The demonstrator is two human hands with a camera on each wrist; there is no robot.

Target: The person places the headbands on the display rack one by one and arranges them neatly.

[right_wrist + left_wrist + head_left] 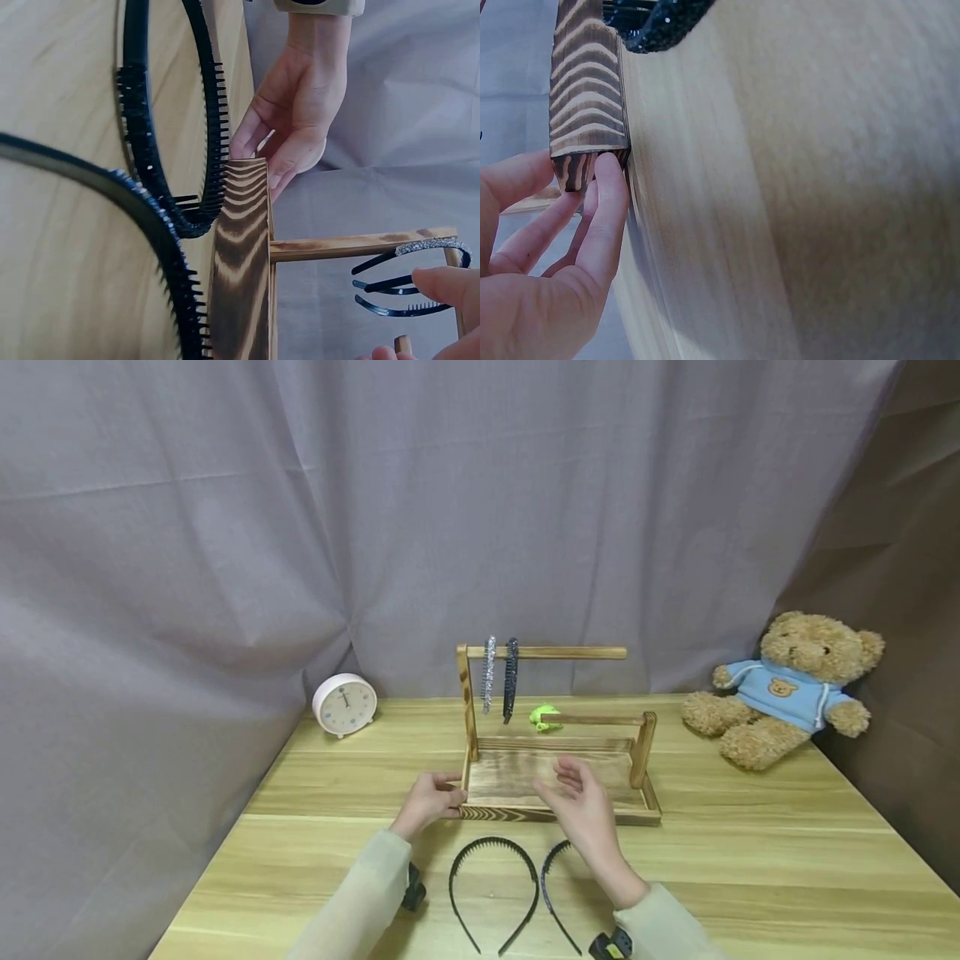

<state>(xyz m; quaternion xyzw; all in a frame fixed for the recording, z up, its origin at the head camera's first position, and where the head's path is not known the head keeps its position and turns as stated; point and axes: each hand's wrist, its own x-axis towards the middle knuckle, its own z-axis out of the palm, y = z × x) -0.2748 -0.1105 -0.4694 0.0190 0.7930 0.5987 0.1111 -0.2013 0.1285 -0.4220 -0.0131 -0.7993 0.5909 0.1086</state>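
A wooden headband stand [510, 814] with a shallow tray and two rods stands on the table. My left hand [429, 800] grips the tray's left end; in the left wrist view, thumb and fingers lie against its striped front corner. Over the tray my right hand [588, 818] hovers, fingers loosely bent and holding nothing. A silver glitter headband [489, 672] and a dark glitter headband [512, 672] hang from the upper rod. Before the tray lie a black toothed headband [495, 841] and a dark blue glittery headband [546, 893], the latter partly hidden by my right arm.
At the back left stands a round white alarm clock [345, 706]. A teddy bear [783, 693] in a blue top sits at the back right. Behind the lower rod is a small bright green object [542, 718]. A grey curtain [480, 527] hangs along the table's back edge.
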